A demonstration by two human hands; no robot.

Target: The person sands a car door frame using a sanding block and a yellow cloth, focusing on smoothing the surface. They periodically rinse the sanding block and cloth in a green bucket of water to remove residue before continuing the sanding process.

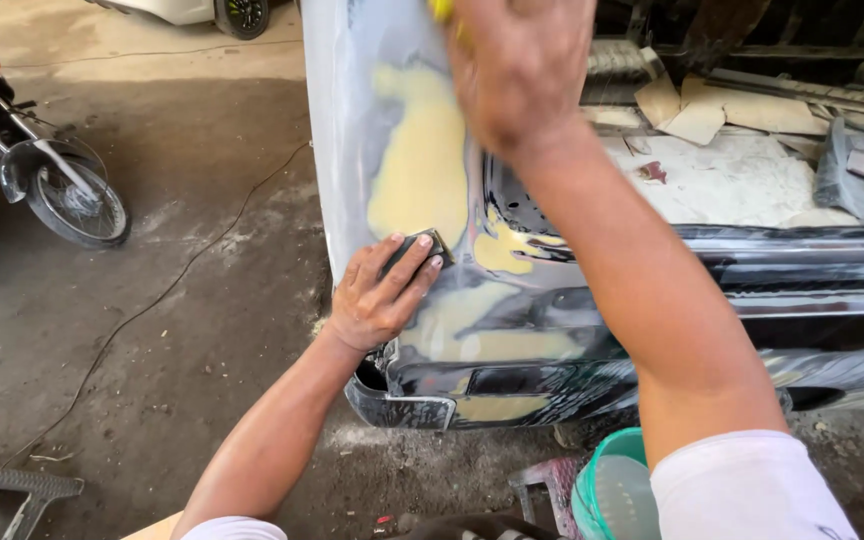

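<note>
We press a small dark sanding block (418,247) against the car panel (352,150) with our left hand (380,295), fingers laid flat over the block and holding it to the surface. The block sits at the lower edge of a large yellow filler patch (420,160), just left of the panel's corner. More filler (472,335) shows lower down, on the dark glossy bumper (572,350), which looks wet.

Our right hand (517,70) is raised high against the panel, blurred; it is closed around something yellow (441,10) that peeks out at the top edge, though we cannot tell what it is.

Below our right arm stands a green bucket (612,490) on the concrete floor (182,330). A thin cable (152,300) runs across the floor. A motorbike (32,160) is parked at the far left. Cardboard scraps (742,110) lie inside the open car body on the right.
</note>
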